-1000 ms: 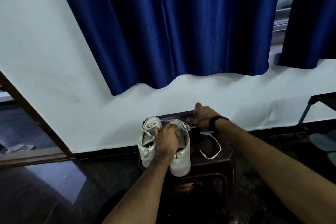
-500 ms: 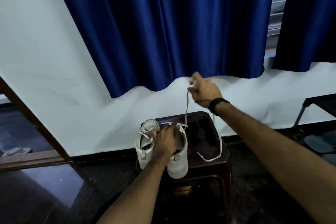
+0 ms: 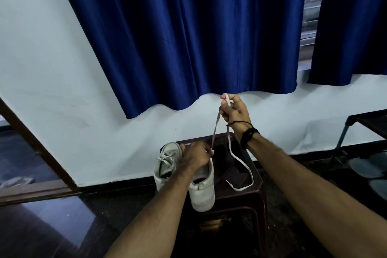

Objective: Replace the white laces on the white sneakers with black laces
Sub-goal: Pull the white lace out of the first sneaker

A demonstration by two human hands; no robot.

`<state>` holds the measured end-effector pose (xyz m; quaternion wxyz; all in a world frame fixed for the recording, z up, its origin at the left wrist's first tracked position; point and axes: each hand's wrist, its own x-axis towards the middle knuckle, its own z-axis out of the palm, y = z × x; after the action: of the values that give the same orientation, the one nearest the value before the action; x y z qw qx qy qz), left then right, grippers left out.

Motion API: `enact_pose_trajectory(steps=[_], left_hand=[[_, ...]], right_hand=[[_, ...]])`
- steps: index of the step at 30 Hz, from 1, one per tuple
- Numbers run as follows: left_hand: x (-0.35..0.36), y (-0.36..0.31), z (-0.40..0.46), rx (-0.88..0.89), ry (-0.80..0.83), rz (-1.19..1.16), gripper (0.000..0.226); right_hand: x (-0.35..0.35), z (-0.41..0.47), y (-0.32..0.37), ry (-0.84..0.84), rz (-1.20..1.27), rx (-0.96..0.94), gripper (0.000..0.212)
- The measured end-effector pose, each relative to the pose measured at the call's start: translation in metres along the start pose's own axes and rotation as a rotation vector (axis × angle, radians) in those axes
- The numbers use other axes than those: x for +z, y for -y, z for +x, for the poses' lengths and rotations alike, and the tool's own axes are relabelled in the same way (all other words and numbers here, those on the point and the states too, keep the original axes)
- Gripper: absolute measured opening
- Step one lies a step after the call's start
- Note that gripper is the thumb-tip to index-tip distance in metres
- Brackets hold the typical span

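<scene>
Pulling the white lace (image 3: 215, 126) upward in gripping right-hand fingers (image 3: 227, 101), while left fingers (image 3: 196, 153) clamp the right sneaker (image 3: 202, 186) on the stool surface (image 3: 247, 192), risks snagging an eyelet and toppling the overhanging shoe.

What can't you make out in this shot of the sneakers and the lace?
- Right white sneaker, head view: eyelets hidden under the left hand.
- Flat white lace: upper end wrapped inside the right hand.
- Black laces: lost against the dark plastic stool.

Glossy dark plastic stool (image 3: 240, 195), smooth matt white sneakers (image 3: 204, 190), satiny blue cloth curtain (image 3: 188, 37)
</scene>
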<state>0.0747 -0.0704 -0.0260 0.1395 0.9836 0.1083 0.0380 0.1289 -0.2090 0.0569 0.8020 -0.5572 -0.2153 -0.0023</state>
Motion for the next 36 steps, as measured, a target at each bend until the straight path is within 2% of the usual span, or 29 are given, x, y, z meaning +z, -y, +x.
enact_pose_trajectory(steps=[2,3,4,6,7,10,12,13,14,15,17,18,19,22,24,26,27,29,31,32,33,34,36], left_hand=[[-0.001,-0.001,-0.001,-0.012,-0.061,-0.019,0.021],[-0.004,-0.003,-0.002,-0.048,-0.113,-0.064,0.021],[-0.009,-0.006,0.001,-0.098,-0.176,-0.151,0.019],[-0.021,-0.013,0.005,-0.165,-0.27,-0.364,0.018],[-0.027,-0.019,0.007,-0.147,-0.287,-0.455,0.024],[-0.04,-0.033,0.004,0.013,-0.275,-0.713,0.032],[-0.038,-0.032,-0.001,0.069,-0.318,-0.766,0.033],[-0.034,-0.027,-0.005,0.045,-0.326,-0.76,0.026],[-0.025,-0.019,-0.007,0.01,-0.301,-0.735,0.018],[-0.016,-0.011,-0.012,-0.036,-0.24,-0.65,0.026],[0.0,0.003,-0.024,-0.011,-0.139,-0.29,0.049],[0.008,0.007,-0.028,0.019,-0.161,-0.147,0.057],[0.012,0.006,-0.033,0.049,-0.218,-0.107,0.062],[0.012,-0.003,-0.04,0.111,-0.452,-0.176,0.08],[0.011,-0.008,-0.045,0.154,-0.574,-0.142,0.093],[0.012,-0.008,-0.049,0.157,-0.655,-0.133,0.1],[0.012,-0.008,-0.051,0.145,-0.686,-0.133,0.098],[0.014,-0.005,-0.05,0.116,-0.68,-0.071,0.076],[0.016,0.0,-0.045,0.021,-0.606,-0.012,0.049],[0.018,0.003,-0.043,-0.039,-0.555,-0.035,0.04],[0.019,0.005,-0.042,-0.088,-0.502,-0.077,0.033],[0.021,0.008,-0.04,-0.118,-0.469,-0.121,0.029],[0.024,0.009,-0.037,-0.129,-0.435,-0.163,0.023]], right_hand=[[-0.003,-0.001,-0.003,-0.038,-0.024,0.077,0.013],[-0.006,-0.002,-0.01,-0.031,-0.132,0.145,0.016],[-0.01,-0.004,-0.021,0.019,-0.36,0.216,0.02],[-0.02,-0.015,-0.049,0.226,-0.91,0.299,0.031],[-0.022,-0.021,-0.061,0.317,-1.038,0.28,0.03],[-0.017,-0.038,-0.078,0.376,-0.899,0.225,0.013],[-0.011,-0.038,-0.079,0.363,-0.873,0.19,0.026],[-0.009,-0.036,-0.076,0.34,-0.886,0.169,0.03],[-0.007,-0.032,-0.074,0.299,-0.9,0.151,0.03],[-0.006,-0.028,-0.07,0.245,-0.908,0.134,0.03],[-0.008,-0.015,-0.063,0.161,-0.86,0.126,0.031],[-0.008,-0.009,-0.058,0.146,-0.831,0.119,0.032],[-0.007,-0.004,-0.051,0.134,-0.783,0.126,0.032],[0.004,0.004,-0.032,0.079,-0.39,0.214,0.033],[0.01,0.008,-0.02,0.013,-0.278,0.182,0.032],[0.008,0.012,-0.014,-0.038,-0.543,0.034,0.029],[0.003,0.012,-0.011,-0.018,-0.809,-0.034,0.026],[-0.006,0.011,-0.009,0.202,-1.421,-0.03,0.021],[-0.012,0.006,-0.006,0.594,-1.746,0.108,0.025],[-0.015,0.003,-0.005,0.767,-1.77,0.194,0.024],[-0.018,0.0,-0.005,0.87,-1.72,0.262,0.019],[-0.022,-0.001,-0.005,0.896,-1.641,0.298,0.013],[-0.03,0.006,-0.005,0.757,-1.472,0.234,0.009]])
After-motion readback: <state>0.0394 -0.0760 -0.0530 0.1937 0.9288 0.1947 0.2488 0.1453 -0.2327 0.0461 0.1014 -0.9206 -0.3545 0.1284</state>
